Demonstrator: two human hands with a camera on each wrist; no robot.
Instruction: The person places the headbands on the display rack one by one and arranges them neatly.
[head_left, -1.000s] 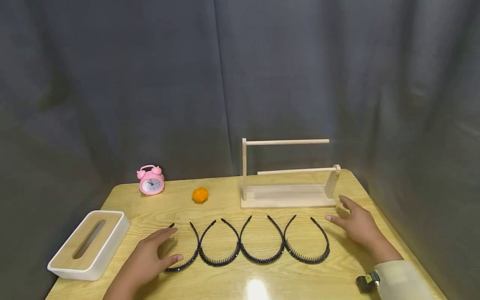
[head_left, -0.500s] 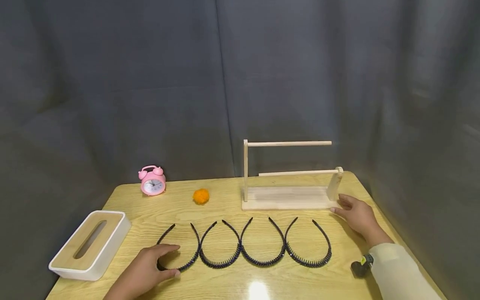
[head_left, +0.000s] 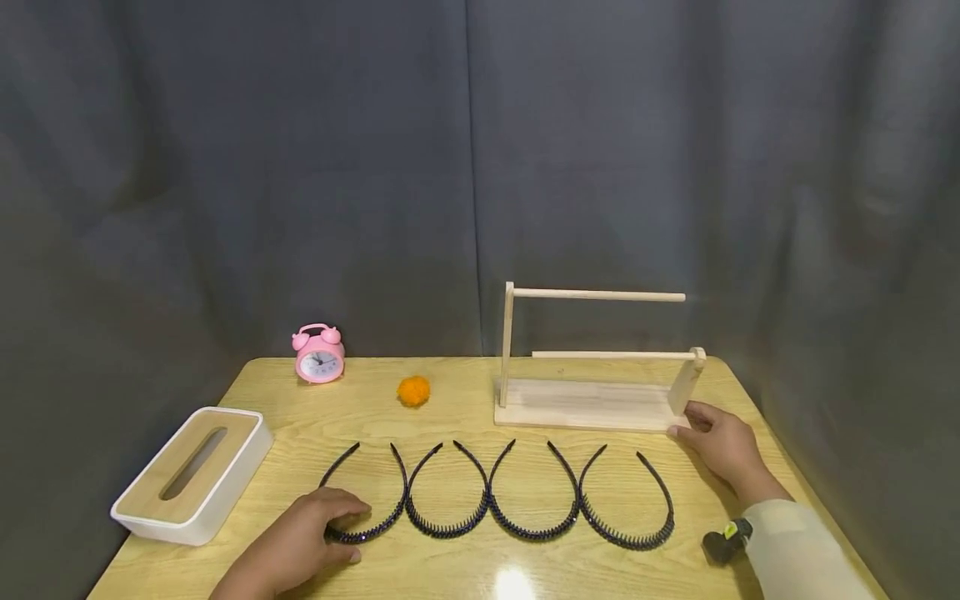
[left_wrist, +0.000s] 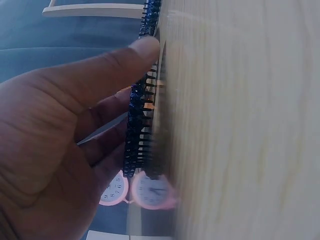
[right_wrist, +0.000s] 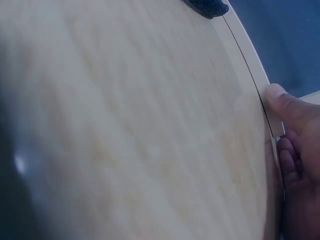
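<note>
My left hand (head_left: pixel 303 537) is at the leftmost black toothed headband (head_left: pixel 375 533), one of several lying in a row. Its thumb and fingers lie on either side of the band with a gap between them. In the left wrist view, the thumb overlaps the headband (left_wrist: pixel 137 115), and the other fingers are partly hidden behind it. My right hand (head_left: pixel 723 450) grips the right front corner of a pale wooden rack (head_left: pixel 585 404). In the right wrist view, its thumb is on the front edge of the rack base (right_wrist: pixel 247 55), and the fingers curl at its end.
A pink alarm clock (head_left: pixel 320 360) and an orange pompom (head_left: pixel 413 391) stand at the back left. At the left edge is a white tissue box (head_left: pixel 247 458) with a wooden lid. Dark curtains (head_left: pixel 360 208) enclose the wooden table (head_left: pixel 450 575).
My right hand has moved in to the rack's corner and taken hold of it. The left hand has moved down toward the headband's lower curve. The head view has turned slightly.
</note>
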